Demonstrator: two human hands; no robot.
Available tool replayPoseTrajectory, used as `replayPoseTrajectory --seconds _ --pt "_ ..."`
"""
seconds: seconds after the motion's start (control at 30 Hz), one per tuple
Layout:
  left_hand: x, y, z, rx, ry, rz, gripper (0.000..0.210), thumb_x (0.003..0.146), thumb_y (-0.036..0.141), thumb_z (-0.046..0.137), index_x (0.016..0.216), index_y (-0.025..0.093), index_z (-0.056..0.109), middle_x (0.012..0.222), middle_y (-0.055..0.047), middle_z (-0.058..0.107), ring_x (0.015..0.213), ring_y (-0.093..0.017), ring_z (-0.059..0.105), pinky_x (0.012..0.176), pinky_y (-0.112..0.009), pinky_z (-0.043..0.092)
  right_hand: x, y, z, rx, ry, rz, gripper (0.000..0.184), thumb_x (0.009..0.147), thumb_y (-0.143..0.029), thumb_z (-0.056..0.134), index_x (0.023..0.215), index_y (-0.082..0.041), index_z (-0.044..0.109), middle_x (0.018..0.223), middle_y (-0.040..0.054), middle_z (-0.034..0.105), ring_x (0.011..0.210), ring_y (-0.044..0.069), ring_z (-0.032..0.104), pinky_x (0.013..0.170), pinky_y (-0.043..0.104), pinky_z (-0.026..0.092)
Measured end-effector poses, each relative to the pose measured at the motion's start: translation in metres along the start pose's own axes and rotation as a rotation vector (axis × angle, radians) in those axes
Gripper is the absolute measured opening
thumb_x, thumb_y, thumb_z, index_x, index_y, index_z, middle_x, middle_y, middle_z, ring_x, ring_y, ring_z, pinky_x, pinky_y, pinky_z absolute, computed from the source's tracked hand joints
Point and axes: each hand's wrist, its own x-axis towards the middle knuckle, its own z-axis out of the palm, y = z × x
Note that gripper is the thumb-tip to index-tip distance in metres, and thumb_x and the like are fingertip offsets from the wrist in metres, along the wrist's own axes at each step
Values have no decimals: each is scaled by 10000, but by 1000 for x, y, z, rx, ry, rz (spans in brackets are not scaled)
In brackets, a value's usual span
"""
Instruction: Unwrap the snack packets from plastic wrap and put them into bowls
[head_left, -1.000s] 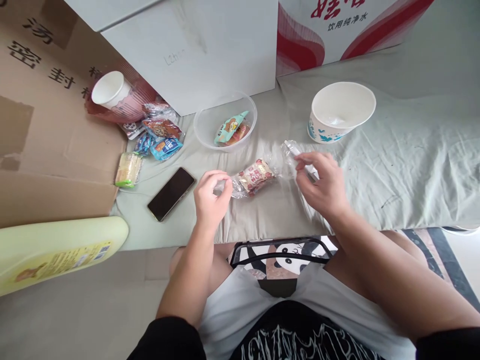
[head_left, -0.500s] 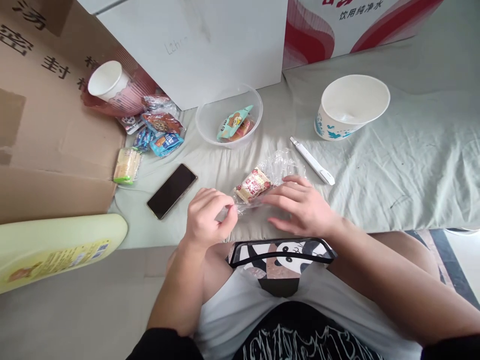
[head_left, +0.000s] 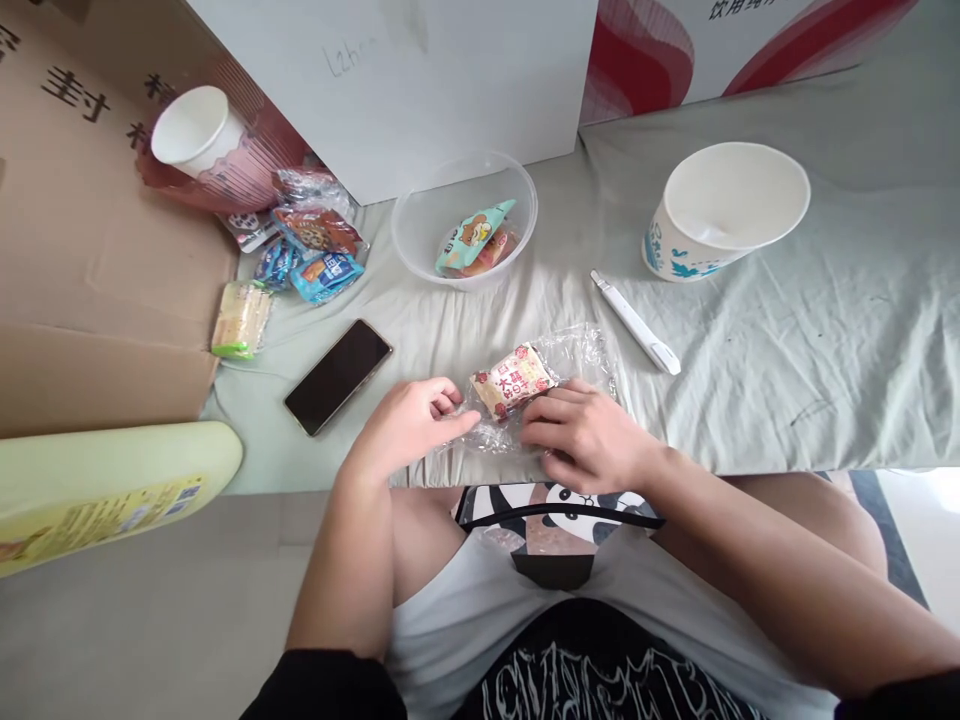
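Observation:
A small cream-and-red snack packet (head_left: 513,382) lies on a crumpled sheet of clear plastic film (head_left: 581,350) in front of me. My left hand (head_left: 411,425) is at the film's left side, thumb and fingers apart with nothing held between them. On the other side, my right hand (head_left: 592,438) has its fingers curled down onto the film, close against the packet's right end. What its fingertips pinch is partly hidden under the hand.
A white utility knife (head_left: 636,322) lies right of the film, a phone (head_left: 339,377) to its left. Behind stand a clear plastic bowl (head_left: 529,215) with snack packets and a paper tub (head_left: 675,235). Wrapped snacks (head_left: 328,275) and a paper cup (head_left: 191,135) sit by the cardboard box (head_left: 97,260).
My left hand has opened from its pinch on the film and drawn slightly left. My right hand has curled its fingers and come down onto the film; the packet has turned a little.

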Motion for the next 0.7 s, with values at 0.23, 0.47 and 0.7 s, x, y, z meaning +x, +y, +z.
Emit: replayPoseTrajectory --seconds 0.23,0.47,0.7 --pt "6 2 -6 -356 49 123 233 805 383 648 696 183 599 628 35 508 577 -94 443 544 -228 324 2 1 1 -58 -15 -12 293 1013 -241 514 842 -232 751 914 25 684 764 168 540 774 356 293" --pt "19 0 -2 -567 175 101 253 757 390 732 705 179 602 626 44 482 549 -76 420 512 -211 306 1 -1 -1 44 -21 1 248 933 -234 546 742 -204 701 947 23 700 789 171 559 792 376 290" --pt "29 -1 0 -655 173 23 306 669 402 829 776 182 645 640 34 562 454 -41 349 419 -192 216 -4 0 -2 123 -5 -20 480 1036 -399 510 632 -189 664 939 48 718 822 189 572 804 389 303"
